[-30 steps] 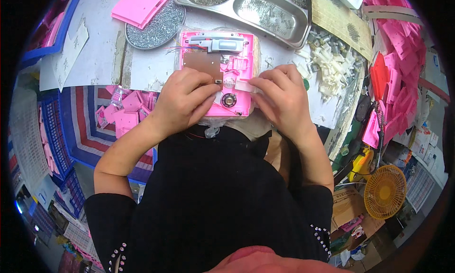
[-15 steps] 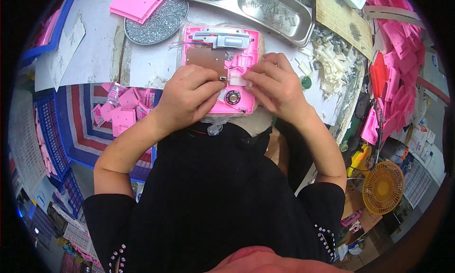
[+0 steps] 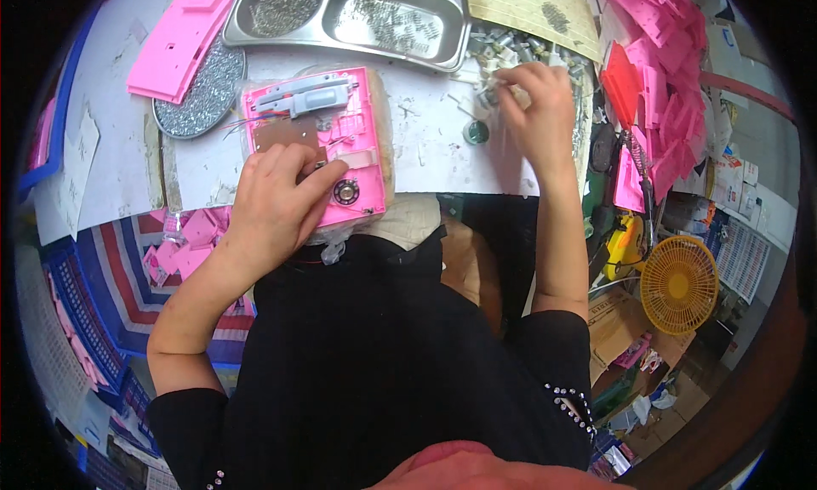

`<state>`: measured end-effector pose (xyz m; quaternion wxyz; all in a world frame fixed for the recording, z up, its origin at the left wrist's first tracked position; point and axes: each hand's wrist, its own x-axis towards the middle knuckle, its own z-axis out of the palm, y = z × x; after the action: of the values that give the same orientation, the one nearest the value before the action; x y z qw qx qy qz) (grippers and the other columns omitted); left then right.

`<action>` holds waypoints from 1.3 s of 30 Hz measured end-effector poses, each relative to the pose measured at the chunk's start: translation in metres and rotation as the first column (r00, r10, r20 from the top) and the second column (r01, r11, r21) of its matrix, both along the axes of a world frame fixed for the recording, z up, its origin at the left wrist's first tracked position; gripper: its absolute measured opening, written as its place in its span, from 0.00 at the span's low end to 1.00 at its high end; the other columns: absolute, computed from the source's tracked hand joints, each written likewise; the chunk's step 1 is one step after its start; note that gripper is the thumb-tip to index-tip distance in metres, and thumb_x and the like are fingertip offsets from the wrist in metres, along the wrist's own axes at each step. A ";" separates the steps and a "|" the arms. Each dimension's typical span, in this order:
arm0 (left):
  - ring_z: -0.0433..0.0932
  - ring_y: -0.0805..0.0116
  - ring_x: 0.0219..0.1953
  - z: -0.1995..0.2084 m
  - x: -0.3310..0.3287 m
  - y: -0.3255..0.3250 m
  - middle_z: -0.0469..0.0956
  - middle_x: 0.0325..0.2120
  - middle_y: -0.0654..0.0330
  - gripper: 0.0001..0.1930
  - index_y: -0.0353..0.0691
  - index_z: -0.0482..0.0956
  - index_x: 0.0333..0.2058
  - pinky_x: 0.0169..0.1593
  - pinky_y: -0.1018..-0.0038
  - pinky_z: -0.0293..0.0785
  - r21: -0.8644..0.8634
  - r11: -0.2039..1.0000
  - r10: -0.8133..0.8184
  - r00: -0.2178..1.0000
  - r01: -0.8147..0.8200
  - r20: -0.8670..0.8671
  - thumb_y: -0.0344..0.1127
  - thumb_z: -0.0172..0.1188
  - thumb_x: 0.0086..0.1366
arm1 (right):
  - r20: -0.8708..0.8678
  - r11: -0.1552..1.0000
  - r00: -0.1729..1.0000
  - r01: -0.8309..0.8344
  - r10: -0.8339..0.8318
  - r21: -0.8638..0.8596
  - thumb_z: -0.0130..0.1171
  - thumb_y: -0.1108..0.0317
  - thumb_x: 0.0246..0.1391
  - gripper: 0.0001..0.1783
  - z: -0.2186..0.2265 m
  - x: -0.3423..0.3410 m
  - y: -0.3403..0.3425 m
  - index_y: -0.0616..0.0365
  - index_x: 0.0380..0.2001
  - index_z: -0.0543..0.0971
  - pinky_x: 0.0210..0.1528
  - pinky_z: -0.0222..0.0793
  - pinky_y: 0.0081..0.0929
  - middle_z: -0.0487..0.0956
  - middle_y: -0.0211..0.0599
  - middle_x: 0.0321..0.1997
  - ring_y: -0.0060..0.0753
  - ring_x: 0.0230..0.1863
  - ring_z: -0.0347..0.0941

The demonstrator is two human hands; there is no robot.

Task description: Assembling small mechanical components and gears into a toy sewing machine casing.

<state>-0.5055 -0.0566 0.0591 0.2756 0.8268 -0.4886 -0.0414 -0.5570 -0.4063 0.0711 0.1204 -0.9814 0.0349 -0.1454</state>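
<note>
A pink plastic housing [image 3: 368, 124] lies tilted on the table, with a grey motor-like part [image 3: 317, 99], a brown circuit board [image 3: 285, 134], a white plastic piece [image 3: 360, 158] and a round speaker-like disc [image 3: 346, 191] in it. My left hand [image 3: 277, 192] is over the housing's lower left, fingers bent and pressed together at the board's corner beside the white piece; what they pinch, if anything, is hidden. My right hand [image 3: 543, 107] hovers at the near edge of a pile of small white and grey parts [image 3: 494, 56], thumb and forefinger apart, nothing visible between them.
Behind the housing stands a steel compartment tray [image 3: 340, 41] of small metal pieces. A round dish of screws [image 3: 200, 94] sits left, partly under pink panels [image 3: 183, 43]. A small green-topped object [image 3: 477, 133] lies near my right hand. Pink parts [image 3: 668, 82] are heaped right.
My right hand has left the white piece and moved right to the parts pile. My left hand stays at the board. The whole view has shifted, and the housing appears turned.
</note>
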 end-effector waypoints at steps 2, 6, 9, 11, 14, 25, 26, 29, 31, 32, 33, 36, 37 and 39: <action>0.72 0.57 0.39 0.003 0.002 -0.002 0.71 0.35 0.59 0.20 0.46 0.81 0.49 0.44 0.62 0.66 0.014 1.000 0.001 1.000 -0.001 -0.024 0.30 0.67 0.55 | 0.013 0.996 0.998 0.055 -0.054 -0.067 0.68 0.64 0.49 0.09 -0.002 0.013 -0.009 0.53 0.34 0.87 0.50 0.68 0.38 0.82 0.38 0.38 0.45 0.45 0.73; 0.72 0.55 0.40 0.005 0.003 -0.004 0.71 0.35 0.57 0.18 0.44 0.81 0.47 0.45 0.62 0.66 0.033 0.999 0.014 0.997 -0.012 -0.075 0.30 0.67 0.55 | -0.039 0.946 0.980 0.175 -0.193 -0.274 0.68 0.55 0.49 0.13 -0.021 0.049 0.005 0.53 0.31 0.87 0.50 0.65 0.44 0.82 0.37 0.37 0.44 0.44 0.72; 0.73 0.58 0.37 0.010 0.004 -0.006 0.72 0.34 0.59 0.15 0.43 0.82 0.46 0.43 0.64 0.67 0.000 1.000 0.004 0.998 -0.004 -0.065 0.30 0.66 0.58 | -0.034 0.936 0.977 0.191 -0.210 -0.294 0.70 0.54 0.47 0.15 -0.031 0.052 -0.001 0.53 0.33 0.87 0.49 0.63 0.46 0.82 0.36 0.36 0.44 0.44 0.72; 0.74 0.60 0.35 0.015 0.006 -0.005 0.73 0.33 0.59 0.14 0.42 0.82 0.45 0.41 0.65 0.69 -0.083 0.995 0.039 0.990 -0.051 -0.134 0.30 0.65 0.59 | 0.058 0.959 0.985 0.173 -0.164 -0.226 0.70 0.57 0.47 0.14 -0.027 0.043 0.001 0.53 0.34 0.87 0.49 0.64 0.42 0.81 0.36 0.35 0.42 0.43 0.73; 0.78 0.62 0.33 0.023 0.012 -0.010 0.77 0.36 0.54 0.13 0.36 0.81 0.47 0.37 0.70 0.74 -0.273 0.949 0.064 0.944 -0.158 -0.322 0.30 0.62 0.64 | 0.144 0.919 0.989 -0.039 -0.020 0.392 0.70 0.62 0.49 0.15 -0.007 0.027 0.011 0.57 0.39 0.86 0.47 0.67 0.32 0.80 0.34 0.34 0.35 0.42 0.74; 0.78 0.54 0.27 0.051 0.047 -0.100 0.77 0.27 0.57 0.11 0.36 0.78 0.34 0.31 0.64 0.74 -0.217 0.938 -0.331 0.886 0.271 -0.324 0.38 0.63 0.65 | 0.079 -0.247 0.962 -0.012 0.261 0.969 0.65 0.73 0.58 0.20 0.009 -0.046 0.050 0.70 0.53 0.79 0.40 0.76 0.22 0.84 0.44 0.45 0.26 0.39 0.81; 0.78 0.54 0.28 0.052 0.046 -0.105 0.77 0.28 0.57 0.10 0.37 0.78 0.35 0.31 0.64 0.74 -0.209 0.925 -0.356 0.914 0.317 -0.193 0.38 0.64 0.64 | 0.096 -0.393 0.962 0.012 0.255 0.919 0.65 0.73 0.59 0.20 0.003 -0.049 0.047 0.69 0.53 0.79 0.38 0.76 0.22 0.84 0.44 0.44 0.26 0.38 0.81; 0.78 0.53 0.30 0.048 0.050 -0.122 0.77 0.30 0.57 0.15 0.39 0.78 0.41 0.33 0.60 0.75 -0.162 0.868 -0.469 0.882 0.469 0.043 0.36 0.69 0.57 | 0.065 -0.615 0.981 0.064 0.185 0.786 0.64 0.73 0.60 0.16 0.002 -0.057 0.046 0.68 0.50 0.79 0.31 0.75 0.23 0.83 0.42 0.36 0.26 0.31 0.79; 0.79 0.53 0.31 0.050 0.055 -0.136 0.77 0.31 0.57 0.16 0.39 0.78 0.42 0.34 0.61 0.76 -0.165 0.809 -0.555 0.826 0.564 0.099 0.37 0.69 0.57 | 0.139 -0.698 0.973 0.031 0.185 0.715 0.64 0.74 0.59 0.14 -0.003 -0.064 0.039 0.68 0.47 0.79 0.30 0.74 0.22 0.81 0.39 0.32 0.24 0.29 0.77; 0.79 0.53 0.31 0.050 0.059 -0.143 0.77 0.31 0.56 0.14 0.39 0.78 0.41 0.34 0.61 0.76 -0.188 0.767 -0.623 0.782 0.614 0.014 0.37 0.68 0.58 | 0.076 -0.623 0.972 0.081 0.222 0.778 0.65 0.75 0.57 0.12 -0.003 -0.071 0.031 0.66 0.43 0.78 0.31 0.73 0.24 0.80 0.37 0.30 0.25 0.27 0.75; 0.79 0.53 0.31 0.050 0.066 -0.152 0.77 0.30 0.56 0.13 0.39 0.79 0.40 0.35 0.61 0.76 -0.216 0.723 -0.683 0.727 0.657 -0.071 0.36 0.68 0.59 | 0.103 -0.605 0.971 0.048 0.214 0.795 0.66 0.74 0.57 0.12 -0.005 -0.075 0.028 0.64 0.43 0.77 0.29 0.71 0.24 0.78 0.37 0.28 0.27 0.27 0.73; 0.79 0.52 0.31 0.043 0.083 -0.183 0.78 0.28 0.53 0.09 0.37 0.80 0.36 0.35 0.61 0.76 -0.239 0.659 -0.752 0.617 0.713 -0.231 0.35 0.66 0.61 | 0.141 -0.540 0.973 -0.021 0.182 0.841 0.66 0.71 0.56 0.12 -0.015 -0.081 0.026 0.59 0.40 0.74 0.26 0.66 0.28 0.74 0.37 0.25 0.31 0.26 0.66; 0.79 0.51 0.30 0.042 0.086 -0.196 0.79 0.28 0.52 0.08 0.36 0.81 0.35 0.36 0.61 0.76 -0.243 0.640 -0.766 0.583 0.729 -0.271 0.34 0.65 0.62 | 0.165 -0.579 0.979 -0.065 0.121 0.813 0.65 0.73 0.56 0.11 -0.014 -0.078 0.025 0.61 0.41 0.75 0.28 0.69 0.28 0.75 0.39 0.27 0.32 0.27 0.70; 0.80 0.50 0.32 0.043 0.087 -0.211 0.81 0.29 0.50 0.07 0.34 0.82 0.36 0.37 0.63 0.76 -0.251 0.681 -0.728 0.601 0.688 -0.330 0.32 0.62 0.65 | 0.177 -0.654 0.984 -0.143 -0.013 0.743 0.63 0.76 0.57 0.10 -0.019 -0.074 0.025 0.64 0.42 0.75 0.33 0.74 0.29 0.79 0.43 0.29 0.33 0.28 0.76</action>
<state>-0.4184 -0.2671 0.1022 0.3711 0.5228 -0.7094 -0.2928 -0.6314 -0.3813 0.0521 0.9519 -0.2934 0.0642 -0.0612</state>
